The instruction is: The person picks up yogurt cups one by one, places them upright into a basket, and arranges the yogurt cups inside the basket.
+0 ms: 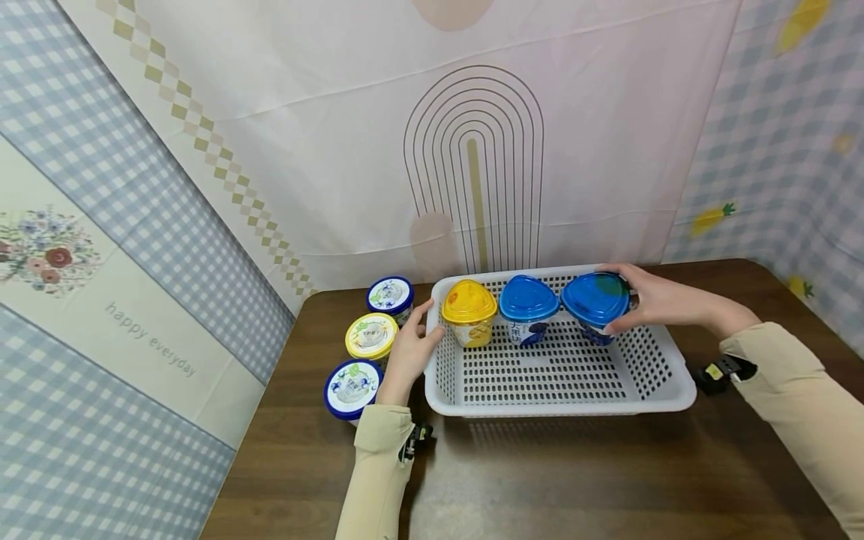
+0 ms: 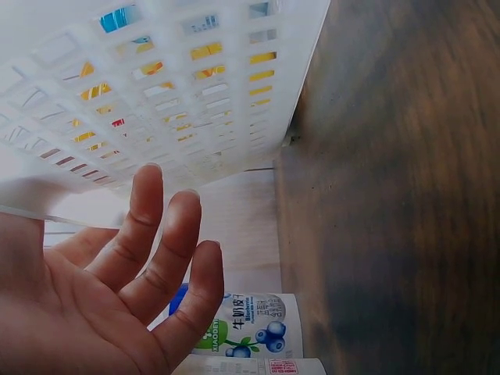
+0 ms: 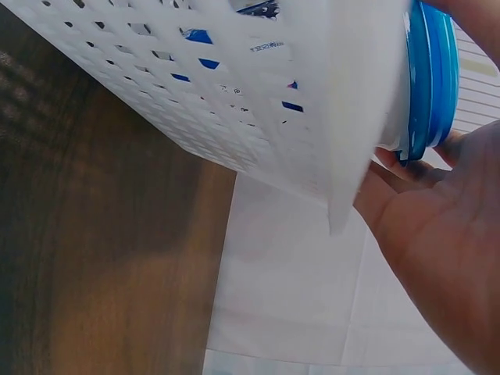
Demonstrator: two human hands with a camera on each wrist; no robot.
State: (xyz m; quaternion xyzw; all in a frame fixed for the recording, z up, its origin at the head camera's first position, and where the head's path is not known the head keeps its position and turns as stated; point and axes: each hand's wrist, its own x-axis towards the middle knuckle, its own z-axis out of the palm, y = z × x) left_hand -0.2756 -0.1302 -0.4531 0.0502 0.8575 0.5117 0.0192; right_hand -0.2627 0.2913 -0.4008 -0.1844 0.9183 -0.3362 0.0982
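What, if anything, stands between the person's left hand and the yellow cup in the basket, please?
The basket's left wall does: the left hand holds its rim, and the yellow cup stands just inside. Over the rim, nothing visible blocks the way.

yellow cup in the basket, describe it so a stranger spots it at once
On the brown table stands a white basket. Inside, the yellow cup is at the left end of the row of three, nearest the left hand. Its yellow lid sets it apart from the two blue-lidded cups in that row.
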